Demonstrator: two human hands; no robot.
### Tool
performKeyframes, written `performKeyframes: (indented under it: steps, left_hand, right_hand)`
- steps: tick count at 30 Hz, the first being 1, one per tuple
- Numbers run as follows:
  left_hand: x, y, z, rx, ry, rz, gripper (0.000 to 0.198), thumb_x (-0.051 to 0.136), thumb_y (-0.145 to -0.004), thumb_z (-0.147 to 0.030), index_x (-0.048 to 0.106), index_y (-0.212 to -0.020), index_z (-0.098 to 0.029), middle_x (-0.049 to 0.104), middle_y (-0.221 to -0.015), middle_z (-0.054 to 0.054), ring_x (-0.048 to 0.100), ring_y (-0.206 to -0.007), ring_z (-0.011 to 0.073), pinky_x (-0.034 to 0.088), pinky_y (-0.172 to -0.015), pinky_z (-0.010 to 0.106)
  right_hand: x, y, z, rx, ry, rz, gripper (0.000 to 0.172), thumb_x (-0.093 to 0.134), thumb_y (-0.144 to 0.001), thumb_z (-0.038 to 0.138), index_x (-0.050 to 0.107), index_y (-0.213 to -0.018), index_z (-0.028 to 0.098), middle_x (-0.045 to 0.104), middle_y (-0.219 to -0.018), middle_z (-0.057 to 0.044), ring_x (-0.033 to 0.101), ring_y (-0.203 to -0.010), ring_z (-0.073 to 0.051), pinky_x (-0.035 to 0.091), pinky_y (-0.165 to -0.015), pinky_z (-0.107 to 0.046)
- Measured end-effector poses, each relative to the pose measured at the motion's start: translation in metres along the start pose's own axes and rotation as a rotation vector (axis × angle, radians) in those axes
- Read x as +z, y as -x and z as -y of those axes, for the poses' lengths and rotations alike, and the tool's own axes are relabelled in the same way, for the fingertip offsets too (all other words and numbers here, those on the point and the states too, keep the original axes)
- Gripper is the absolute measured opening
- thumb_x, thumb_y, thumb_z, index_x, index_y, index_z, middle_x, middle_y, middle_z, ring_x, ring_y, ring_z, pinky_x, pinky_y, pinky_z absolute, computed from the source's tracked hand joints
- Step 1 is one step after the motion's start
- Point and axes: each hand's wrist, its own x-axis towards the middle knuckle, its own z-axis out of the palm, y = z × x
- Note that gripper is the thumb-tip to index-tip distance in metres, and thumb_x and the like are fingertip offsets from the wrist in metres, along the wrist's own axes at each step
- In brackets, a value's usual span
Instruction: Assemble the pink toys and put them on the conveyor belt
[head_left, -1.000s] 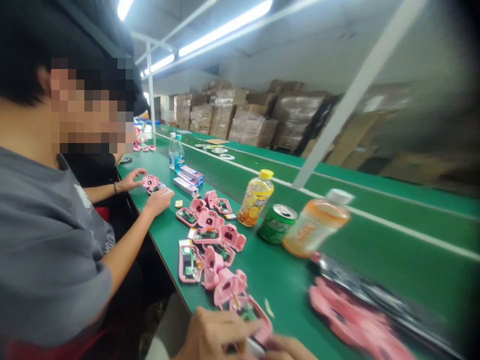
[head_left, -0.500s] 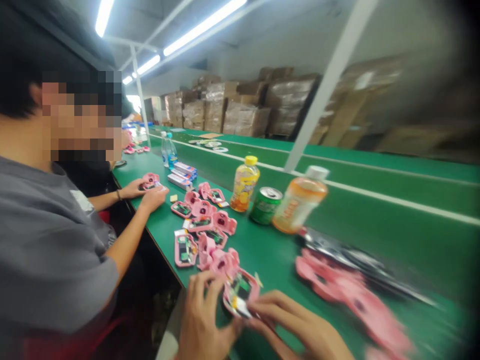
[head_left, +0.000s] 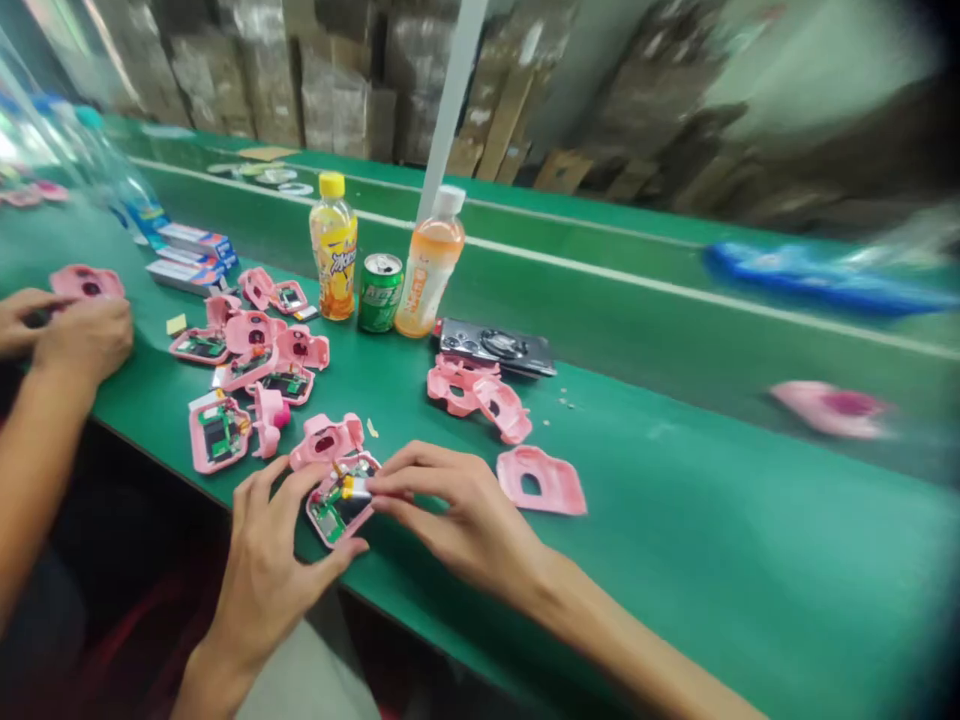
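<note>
My left hand grips the near edge of an open pink toy-camera shell half with a green circuit board inside, held at the table's front edge. My right hand pinches at the top of that shell, fingertips on a small yellow and white part. A closed pink front shell lies just behind it. Another pink shell piece with a hole lies right of my right hand.
Several pink shells with boards lie to the left. A yellow bottle, green can and orange bottle stand behind, beside a black tray. A co-worker's hands rest at far left. Small boxes sit behind them.
The view has swung down and to the right, so the co-worker is now mostly out of frame. My hands stay on the same pink shell, now seen fully.
</note>
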Motion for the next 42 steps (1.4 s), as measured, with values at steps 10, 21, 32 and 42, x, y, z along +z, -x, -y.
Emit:
performKeyframes:
  steps: [10,21,32,42]
  left_hand:
    - [-0.003,-0.006,0.002,0.117,0.019,0.036,0.040,0.066,-0.094,-0.047,0.058,-0.120,-0.017,0.074,-0.118,0.013,0.059,-0.113,0.0275,0.041,-0.095,0.040]
    - [0.004,-0.008,0.005,0.159,0.053,-0.006,0.040,0.067,-0.094,-0.044,0.062,-0.117,-0.011,0.078,-0.109,0.016,0.063,-0.109,0.0262,0.042,-0.092,0.040]
    - [0.008,-0.008,0.008,0.174,0.077,-0.020,0.037,0.068,-0.094,-0.043,0.066,-0.112,-0.011,0.079,-0.108,0.016,0.067,-0.108,0.0262,0.043,-0.088,0.041]
    - [0.006,-0.007,0.005,0.212,0.057,-0.041,0.019,0.067,-0.095,-0.029,0.068,-0.108,-0.015,0.079,-0.108,0.016,0.068,-0.106,0.0276,0.044,-0.089,0.042]
  right_hand:
    - [0.010,-0.001,-0.016,-0.084,-0.044,0.004,0.014,0.068,-0.094,0.014,0.076,-0.104,0.020,0.074,-0.100,-0.006,0.072,-0.090,-0.013,0.058,-0.081,-0.022]
    - [0.000,0.000,-0.024,-0.219,0.282,0.224,0.020,0.055,-0.100,0.012,0.065,-0.117,0.016,0.070,-0.106,-0.009,0.066,-0.091,-0.014,0.056,-0.077,-0.022]
    - [-0.001,-0.009,-0.014,-0.166,0.358,0.282,0.021,0.046,-0.105,0.013,0.066,-0.112,0.014,0.070,-0.101,-0.009,0.065,-0.087,-0.015,0.056,-0.074,-0.024]
    - [0.009,-0.004,0.001,-0.187,0.659,0.258,0.030,0.040,-0.107,0.019,0.065,-0.123,0.011,0.063,-0.122,-0.014,0.059,-0.101,-0.021,0.055,-0.085,-0.032]
